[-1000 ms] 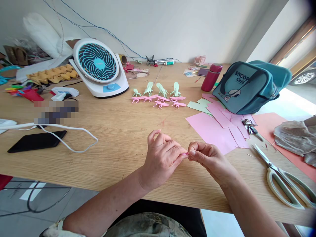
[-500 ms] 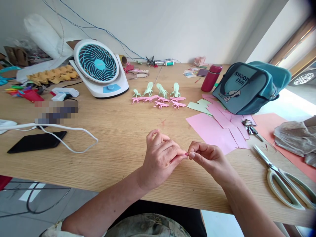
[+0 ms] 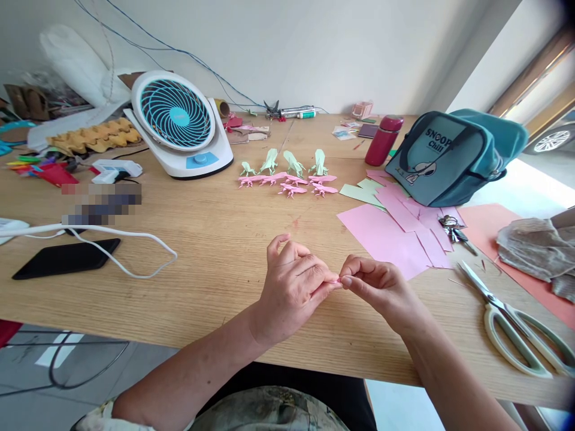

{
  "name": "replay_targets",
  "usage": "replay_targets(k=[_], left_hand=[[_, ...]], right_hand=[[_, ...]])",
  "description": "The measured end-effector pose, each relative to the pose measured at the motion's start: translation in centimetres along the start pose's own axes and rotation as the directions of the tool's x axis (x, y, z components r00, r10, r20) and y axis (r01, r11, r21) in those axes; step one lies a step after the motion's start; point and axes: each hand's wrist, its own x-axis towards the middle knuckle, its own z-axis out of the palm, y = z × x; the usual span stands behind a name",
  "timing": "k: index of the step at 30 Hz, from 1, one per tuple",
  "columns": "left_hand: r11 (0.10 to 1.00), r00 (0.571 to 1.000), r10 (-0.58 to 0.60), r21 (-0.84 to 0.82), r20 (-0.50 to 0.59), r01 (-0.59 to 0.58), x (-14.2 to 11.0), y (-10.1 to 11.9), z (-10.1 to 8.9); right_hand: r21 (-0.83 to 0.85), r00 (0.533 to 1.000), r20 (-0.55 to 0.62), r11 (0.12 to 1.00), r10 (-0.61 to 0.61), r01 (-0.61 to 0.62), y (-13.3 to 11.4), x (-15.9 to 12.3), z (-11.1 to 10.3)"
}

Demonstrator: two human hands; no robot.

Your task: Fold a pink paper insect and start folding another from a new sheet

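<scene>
Pink shows only as a sliver: our left hand [image 3: 291, 290] and right hand [image 3: 380, 290] each pinch the small piece [image 3: 336, 281], thumbs closed against fingers, above the near part of the table [image 3: 202, 239]. Our fingertips hide most of its shape. Beyond stand folded pink figures [image 3: 291, 190], partly overlapping the green figures [image 3: 293, 163] behind, their thin legs hard to separate. Farther left, a pixelated patch [image 3: 105, 205] masks something, and a white cable [image 3: 146, 276] runs out of view.
</scene>
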Motion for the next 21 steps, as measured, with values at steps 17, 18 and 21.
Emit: replay_targets(k=[17,18,21], left_hand=[[0.999,0.999,-0.002,0.053,0.037,0.0,0.05,-0.07,-0.12],[0.998,0.999,-0.005,0.057,0.04,0.002,0.06,-0.07,-0.12],[0.998,0.999,-0.013,0.064,0.04,0.011,0.09,-0.05,-0.05]], right_hand=[[0.062,0.998,-0.034,0.996,0.062,-0.06,0.54,0.15,-0.13],[0.046,0.998,-0.041,0.998,0.044,-0.042,0.54,0.17,-0.09],[-0.033,0.998,-0.052,0.999,-0.043,0.042,0.7,0.07,-0.08]])
